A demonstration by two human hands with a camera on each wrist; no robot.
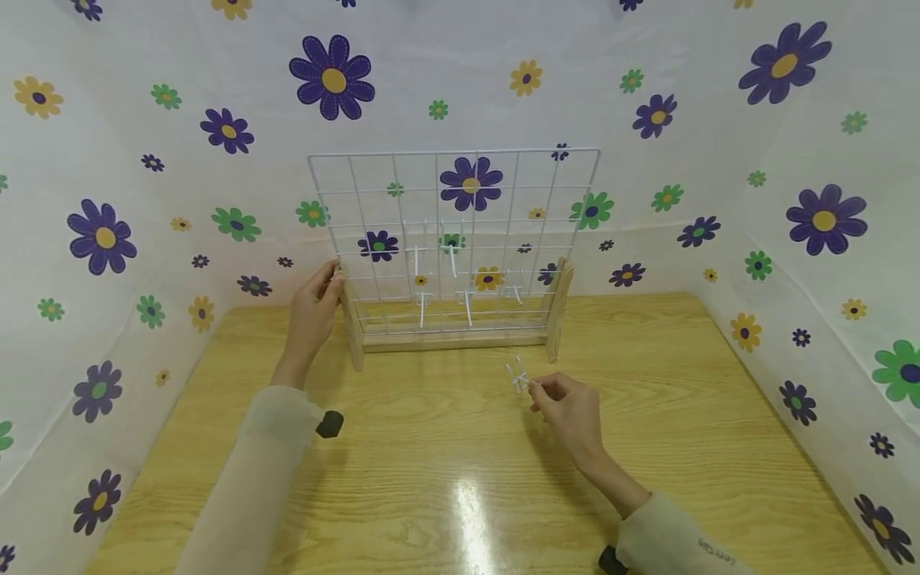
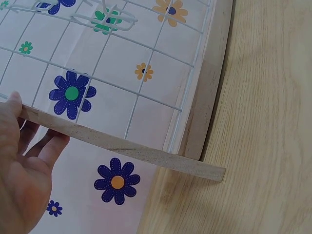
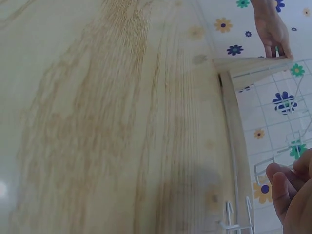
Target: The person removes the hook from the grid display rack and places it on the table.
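Observation:
A white wire grid panel [image 1: 477, 188] stands upright in a wooden stand at the back of the table. My left hand [image 1: 314, 307] grips the top of the stand's left post [image 1: 352, 331], thumb on one side and fingers on the other, as the left wrist view shows. Several white wire hooks, among them a lower one [image 1: 468, 310], hang on the panel. In front of the panel's lower right, my right hand [image 1: 575, 411] pinches a white wire hook [image 1: 519, 378] between thumb and fingers. That hook is apart from the grid, its two prongs pointing up.
The stand's right post [image 1: 559, 311] and bottom rail [image 1: 453, 343] rest on the wood-grain table [image 1: 402, 479]. Flower-printed white cloth [image 1: 690, 160] encloses the table at the back and both sides.

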